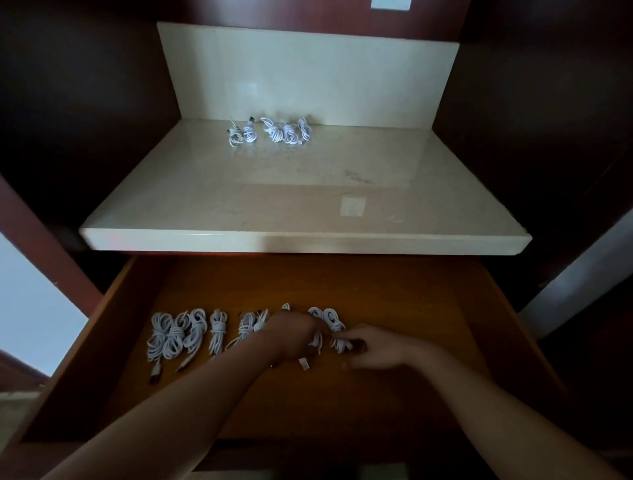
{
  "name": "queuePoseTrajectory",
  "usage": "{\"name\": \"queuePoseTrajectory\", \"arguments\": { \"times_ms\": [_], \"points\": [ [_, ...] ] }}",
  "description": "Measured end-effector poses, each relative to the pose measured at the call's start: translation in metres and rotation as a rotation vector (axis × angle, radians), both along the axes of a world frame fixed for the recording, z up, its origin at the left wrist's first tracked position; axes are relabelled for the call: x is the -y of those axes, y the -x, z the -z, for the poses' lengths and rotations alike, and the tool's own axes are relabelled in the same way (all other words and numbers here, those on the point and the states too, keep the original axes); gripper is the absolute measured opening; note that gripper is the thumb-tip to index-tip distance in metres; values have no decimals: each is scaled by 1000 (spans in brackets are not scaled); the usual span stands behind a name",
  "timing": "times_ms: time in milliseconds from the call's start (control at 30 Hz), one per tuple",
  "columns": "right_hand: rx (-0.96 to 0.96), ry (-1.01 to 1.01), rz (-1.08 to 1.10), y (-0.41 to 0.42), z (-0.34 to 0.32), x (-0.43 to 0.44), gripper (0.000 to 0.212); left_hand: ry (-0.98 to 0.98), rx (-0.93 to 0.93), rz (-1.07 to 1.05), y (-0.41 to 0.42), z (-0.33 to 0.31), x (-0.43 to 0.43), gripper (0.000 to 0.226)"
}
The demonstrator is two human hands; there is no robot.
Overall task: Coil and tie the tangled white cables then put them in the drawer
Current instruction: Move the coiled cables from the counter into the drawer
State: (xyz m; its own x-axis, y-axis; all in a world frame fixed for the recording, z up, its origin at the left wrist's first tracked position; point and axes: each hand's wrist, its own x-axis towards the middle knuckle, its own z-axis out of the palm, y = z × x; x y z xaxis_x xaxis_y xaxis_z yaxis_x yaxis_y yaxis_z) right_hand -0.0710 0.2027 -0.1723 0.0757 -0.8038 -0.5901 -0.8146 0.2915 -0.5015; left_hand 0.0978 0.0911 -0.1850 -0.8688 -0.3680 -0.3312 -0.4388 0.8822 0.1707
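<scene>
left hand (294, 334), right hand (383, 347) | holding coiled cables (334, 322) | in drawer (394, 291)

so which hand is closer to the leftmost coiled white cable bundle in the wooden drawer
Left. The left hand sits several bundles rightward along the row from the leftmost coiled white cable bundle; the right hand is farther, pinching the rightmost bundle.

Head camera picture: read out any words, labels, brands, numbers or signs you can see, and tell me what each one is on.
No readable text anywhere.
Pale square on the counter: blank, no marks legible.
Wall plate at the top edge: no lettering visible.
Drawer cables in the drawer and counter cables: plugs too small and dim to show any marking.
</scene>
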Motion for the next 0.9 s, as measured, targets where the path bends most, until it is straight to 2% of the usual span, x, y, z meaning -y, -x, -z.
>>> {"name": "queuePoseTrajectory", "arguments": {
  "times_ms": [133, 267, 367, 500, 667, 800, 900],
  "points": [
    [-86, 113, 35, -1, -7, -10, 56, -46, 25, -15, -7, -15, -11, 48],
    [-150, 302, 84, -7, -33, -16, 44, -31, -67, -92, -18, -42, -11, 38],
    [-220, 527, 140, -15, -61, -18, 32, 56, -252, -161, -34, -69, -9, 30],
    [-218, 764, 196, -25, -98, -4, 16, 129, -561, -253, -53, -107, 2, 21],
    [-207, 881, 233, -23, -130, 42, 23, 192, -700, -392, -56, -139, 39, 19],
    [-228, 877, 249, -9, -141, 90, 29, 177, -694, -519, -50, -153, 77, 22],
    [-266, 844, 236, 2, -148, 122, 33, 229, -647, -513, -44, -158, 106, 27]
  ]
}}
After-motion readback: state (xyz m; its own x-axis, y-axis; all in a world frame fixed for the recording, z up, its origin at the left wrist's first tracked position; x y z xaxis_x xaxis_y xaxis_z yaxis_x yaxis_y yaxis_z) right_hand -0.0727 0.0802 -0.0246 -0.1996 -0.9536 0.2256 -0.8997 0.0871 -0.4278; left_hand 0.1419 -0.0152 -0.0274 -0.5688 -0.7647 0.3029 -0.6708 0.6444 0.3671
